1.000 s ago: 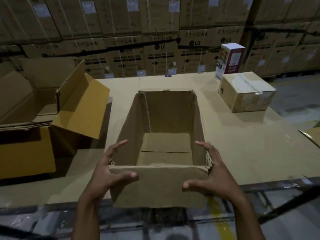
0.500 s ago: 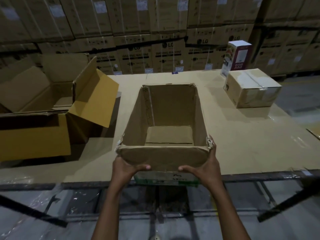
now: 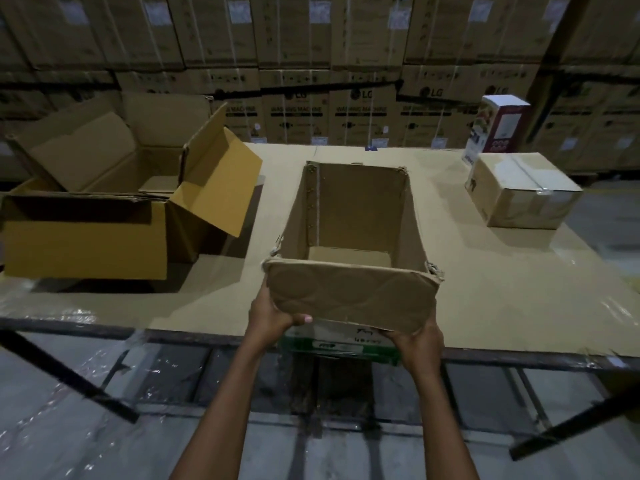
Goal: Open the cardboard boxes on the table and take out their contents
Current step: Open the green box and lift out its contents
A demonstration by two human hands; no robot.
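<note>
**Both hands on the middle box at the near edge of the surface**

Head view, hidden parts first: your left hand (image 3: 273,315) and right hand (image 3: 419,344) grip the near end of the open box (image 3: 360,202), one at each lower corner of its folded-down flap (image 3: 349,296); of the left hand only the thumb lies plainly on the flap's face, and the other fingers curl under it out of sight; the right hand's fingers are tucked under the flap too, so you see mostly its back; both sets of fingers are clamped on that box. The flap covers most of the near wall, leaving only a green and white printed band (image 3: 339,344) whose lettering is too blurred to read; inside, only the bottom flaps show; whether the base rests on the surface (image 3: 519,289) or is tilted off it cannot be told; the near end overhangs the surface's front edge. Your forearms are cut off by the bottom of the frame.

Counted: two hands; four plain cardboard boxes on the surface; the one you hold in the middle, a taped box (image 3: 523,192) well apart to the right, a yellow open box (image 3: 86,247) to the left, and a brown open box (image 3: 104,150) just behind that, though whether those two touch is unclear; one upright printed carton (image 3: 498,126) just behind the taped box; behind everything, a wall of stacked cartons (image 3: 346,109), too many and too dim to count.
</note>
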